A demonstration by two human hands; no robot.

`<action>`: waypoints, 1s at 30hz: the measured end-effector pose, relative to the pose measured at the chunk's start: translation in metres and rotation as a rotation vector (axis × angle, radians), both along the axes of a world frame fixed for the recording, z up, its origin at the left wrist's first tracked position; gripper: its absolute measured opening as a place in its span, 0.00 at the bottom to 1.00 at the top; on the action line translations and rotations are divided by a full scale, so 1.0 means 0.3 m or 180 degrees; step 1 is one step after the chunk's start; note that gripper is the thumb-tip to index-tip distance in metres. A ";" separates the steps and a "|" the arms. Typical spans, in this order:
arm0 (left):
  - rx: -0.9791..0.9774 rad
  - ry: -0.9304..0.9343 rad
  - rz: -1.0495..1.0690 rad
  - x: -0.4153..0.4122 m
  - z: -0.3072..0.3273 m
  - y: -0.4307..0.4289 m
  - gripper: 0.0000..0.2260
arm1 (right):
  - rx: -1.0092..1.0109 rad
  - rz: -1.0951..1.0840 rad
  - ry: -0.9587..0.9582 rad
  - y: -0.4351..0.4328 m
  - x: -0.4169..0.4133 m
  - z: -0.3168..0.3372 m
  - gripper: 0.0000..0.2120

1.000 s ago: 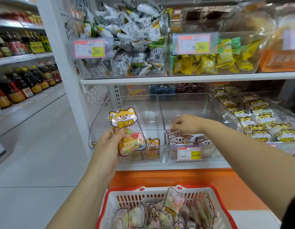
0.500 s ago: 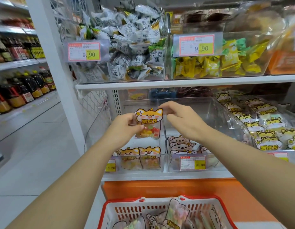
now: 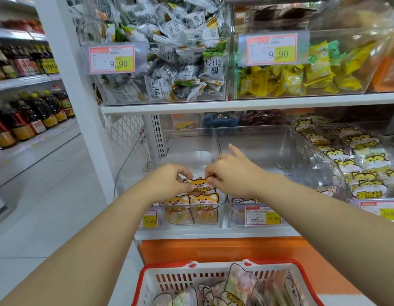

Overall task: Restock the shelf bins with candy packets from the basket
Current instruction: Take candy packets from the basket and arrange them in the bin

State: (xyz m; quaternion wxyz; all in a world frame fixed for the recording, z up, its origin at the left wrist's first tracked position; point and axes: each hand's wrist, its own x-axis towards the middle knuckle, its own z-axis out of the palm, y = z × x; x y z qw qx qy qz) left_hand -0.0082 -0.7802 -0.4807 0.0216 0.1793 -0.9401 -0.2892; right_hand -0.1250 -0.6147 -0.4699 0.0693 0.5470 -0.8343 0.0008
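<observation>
Head view: a packet [image 3: 201,184] is pinched at its top corners by the fingers of the left hand [image 3: 169,181] and right hand [image 3: 231,173], held upright in the bin [image 3: 191,138] behind two front packets [image 3: 191,199], probably for facing outward; more lie in the basket [image 3: 147,274].

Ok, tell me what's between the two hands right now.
A candy packet with an orange cartoon face, pinched by left hand and right hand; head view shows it.
</observation>
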 end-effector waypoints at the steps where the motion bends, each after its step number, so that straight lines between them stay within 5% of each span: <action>1: -0.0002 -0.0048 -0.0023 -0.002 -0.003 0.001 0.11 | 0.0122 -0.0015 0.0069 -0.002 0.001 -0.002 0.12; 5: 0.0009 -0.0184 -0.0111 -0.015 -0.014 -0.001 0.02 | 0.0549 -0.0007 0.0253 -0.003 0.004 -0.012 0.14; 18: -0.0383 -0.0404 -0.0196 -0.015 -0.023 0.006 0.14 | 0.0256 0.0036 0.0113 0.007 -0.007 -0.039 0.13; 30: -0.0218 0.0007 -0.0035 -0.007 -0.031 0.009 0.11 | 0.0122 0.0168 0.0753 0.015 -0.023 -0.006 0.09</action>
